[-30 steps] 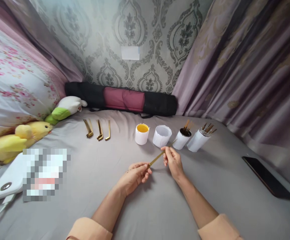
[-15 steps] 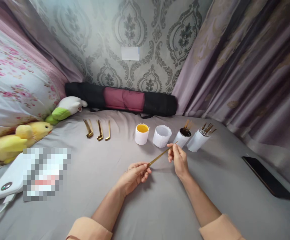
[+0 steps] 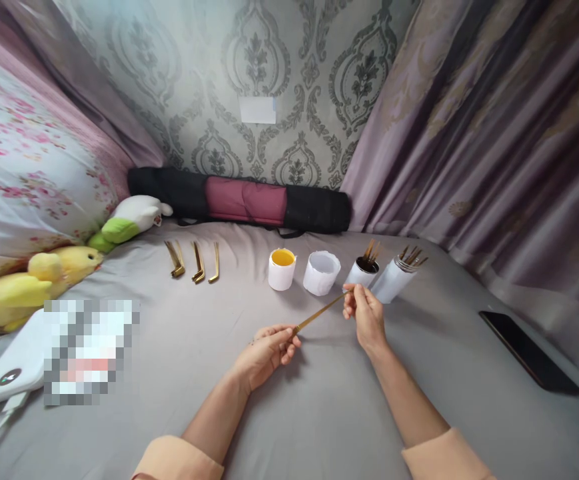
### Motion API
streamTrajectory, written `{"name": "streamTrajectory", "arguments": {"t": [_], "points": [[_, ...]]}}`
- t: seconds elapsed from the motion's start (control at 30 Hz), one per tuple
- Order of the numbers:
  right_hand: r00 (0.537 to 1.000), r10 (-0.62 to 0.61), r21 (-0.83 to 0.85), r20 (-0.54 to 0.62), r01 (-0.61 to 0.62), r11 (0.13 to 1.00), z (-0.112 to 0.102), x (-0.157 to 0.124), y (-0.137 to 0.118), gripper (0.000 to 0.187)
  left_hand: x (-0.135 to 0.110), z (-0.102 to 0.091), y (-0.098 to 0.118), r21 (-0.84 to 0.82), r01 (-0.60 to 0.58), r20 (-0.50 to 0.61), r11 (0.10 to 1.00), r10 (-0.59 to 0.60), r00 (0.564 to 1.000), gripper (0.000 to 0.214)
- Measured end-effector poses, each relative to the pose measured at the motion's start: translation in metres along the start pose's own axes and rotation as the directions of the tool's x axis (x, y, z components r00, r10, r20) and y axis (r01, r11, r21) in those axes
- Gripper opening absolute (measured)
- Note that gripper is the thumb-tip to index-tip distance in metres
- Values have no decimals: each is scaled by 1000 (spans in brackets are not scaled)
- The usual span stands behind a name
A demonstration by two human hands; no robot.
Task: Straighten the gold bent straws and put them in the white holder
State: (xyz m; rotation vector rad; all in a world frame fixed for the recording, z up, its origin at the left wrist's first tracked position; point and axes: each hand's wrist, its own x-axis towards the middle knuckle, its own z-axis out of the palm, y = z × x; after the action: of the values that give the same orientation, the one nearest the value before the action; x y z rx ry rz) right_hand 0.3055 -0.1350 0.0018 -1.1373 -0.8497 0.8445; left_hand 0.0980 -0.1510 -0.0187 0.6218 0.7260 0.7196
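Observation:
A thin golden-brown strip (image 3: 319,313) runs slanted above the grey bedsheet (image 3: 319,413). My left hand (image 3: 268,350) pinches its near end with closed fingers. My right hand (image 3: 366,317) pinches the far tip, close to a white cup (image 3: 362,272) that holds several brown strips. Right of that cup leans a second white cup (image 3: 392,279) with more strips. Left of them stand a white cup (image 3: 282,269) with yellow inside and a white cup (image 3: 322,272) with a pale inside. Three bent golden strips (image 3: 194,262) lie farther left.
A black and maroon roll bag (image 3: 242,200) lies along the patterned wall. Plush toys (image 3: 34,280) and a white power bank (image 3: 6,373) sit at the left. A dark phone (image 3: 529,352) rests at the right near the purple curtain (image 3: 494,153).
My right hand has slid along the strip from its middle out to the far tip, toward the cups. My left hand has kept its hold in place.

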Motion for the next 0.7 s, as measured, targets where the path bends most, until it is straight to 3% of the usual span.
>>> {"name": "streamTrajectory", "arguments": {"t": [0.7], "points": [[998, 61, -55, 12, -60, 997, -12, -5, -17, 29, -3, 3, 2, -8, -8, -3, 1000, 8, 1000, 23]]}}
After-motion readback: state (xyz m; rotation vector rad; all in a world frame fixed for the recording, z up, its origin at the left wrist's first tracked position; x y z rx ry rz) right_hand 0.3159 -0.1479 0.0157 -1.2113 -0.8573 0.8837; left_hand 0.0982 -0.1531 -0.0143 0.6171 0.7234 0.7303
